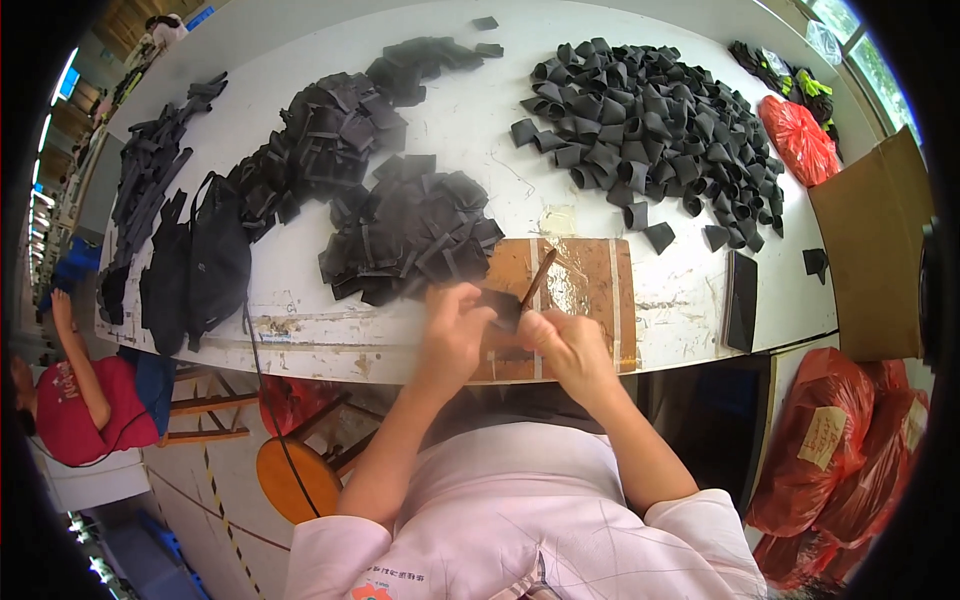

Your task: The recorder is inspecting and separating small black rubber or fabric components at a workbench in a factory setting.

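Pale pink shirt [470,500] cloth spreads below my forearms. Above the brown board [612,300], my left hand [453,325] pinches a small black piece [503,308]; my right hand [572,348], fingers curled, grips a slender dark stick [539,278] beside it. Loose black pieces [410,225] heap just beyond.

A workshop, shown by black pieces [410,225] heaped across a worktable [690,305].

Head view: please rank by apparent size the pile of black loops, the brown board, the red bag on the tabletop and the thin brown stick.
1. Pile of black loops
2. Brown board, partly covered
3. Red bag
4. Thin brown stick

Picture size only; their distances from the camera differ.
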Available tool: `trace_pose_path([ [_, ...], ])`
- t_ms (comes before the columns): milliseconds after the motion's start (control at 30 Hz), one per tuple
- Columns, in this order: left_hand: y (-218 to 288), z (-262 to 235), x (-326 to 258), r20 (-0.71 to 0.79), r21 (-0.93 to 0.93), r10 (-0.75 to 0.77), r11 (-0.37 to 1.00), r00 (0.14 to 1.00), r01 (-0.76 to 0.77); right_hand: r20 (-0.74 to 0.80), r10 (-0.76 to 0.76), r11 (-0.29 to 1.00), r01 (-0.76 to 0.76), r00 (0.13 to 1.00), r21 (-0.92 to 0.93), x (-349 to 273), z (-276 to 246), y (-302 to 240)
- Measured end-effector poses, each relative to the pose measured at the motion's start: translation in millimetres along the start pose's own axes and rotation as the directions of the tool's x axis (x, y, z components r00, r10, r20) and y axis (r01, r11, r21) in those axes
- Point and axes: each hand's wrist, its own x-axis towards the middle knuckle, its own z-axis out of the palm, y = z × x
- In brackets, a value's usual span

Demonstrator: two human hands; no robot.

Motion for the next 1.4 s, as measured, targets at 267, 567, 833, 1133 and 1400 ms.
trace_pose_path([
  [267,51,-12,-9,-0.148,-0.497,-0.429,0.811,0.891,0.308,0.372,0.205,0.237,-0.415,0.905,0.878,1,30,5],
  [567,49,-16,-15,0.289,-0.780,-0.704,0.219,0.648,0.586,0.103,0.182,0.774,-0.207,0.978,0.599,-8,28,-2],
  [833,60,-11,-19,0.082,-0.540,-0.549,0.677,0.832,0.500,-0.234,-0.322,0.941,0.338,0.917,0.030,-13,26,-9],
  [1133,66,-37,1,0.402,-0.900,-0.601,-0.120,0.691,0.419,-0.129,0.047,0.858,0.027,0.991,0.513,-4,23,-6],
  [1400,71,-8,-1,-0.262,-0.324,-0.306,0.921,0.915,0.215,0.360,-0.008,0.102,-0.357,0.933,0.928,-10,12,-7],
])
